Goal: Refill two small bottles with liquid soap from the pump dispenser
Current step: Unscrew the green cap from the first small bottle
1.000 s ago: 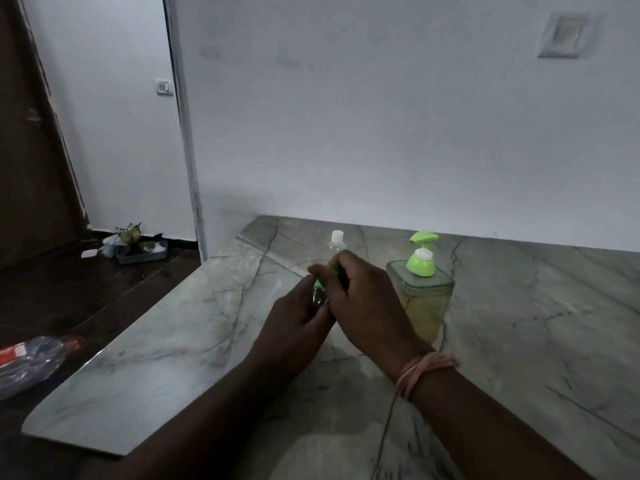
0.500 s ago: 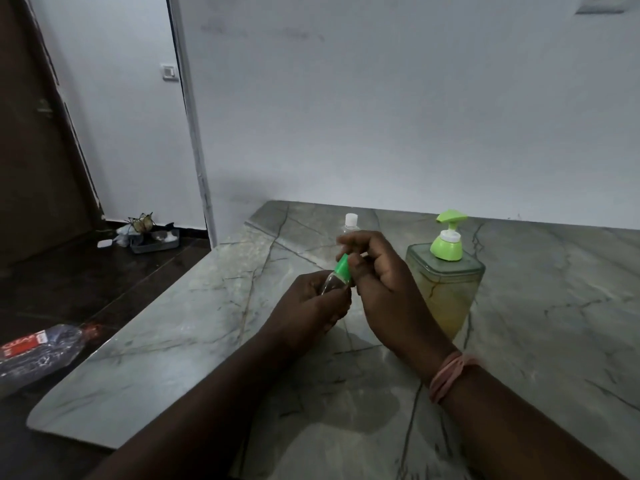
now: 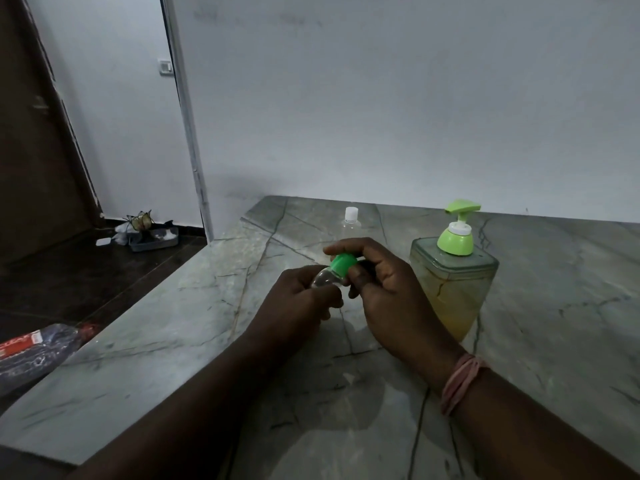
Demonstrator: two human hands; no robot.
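Cap removal appears in hand — left hand grips the small bottle, right hand pinches its green cap — next, uncap and position at the pump dispenser.

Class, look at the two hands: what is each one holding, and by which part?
Left hand grips the small clear bottle by its body; right hand pinches its green cap.

clear small bottle with green cap, held tilted; white-capped bottle upright behind; pump dispenser holds yellow soap.
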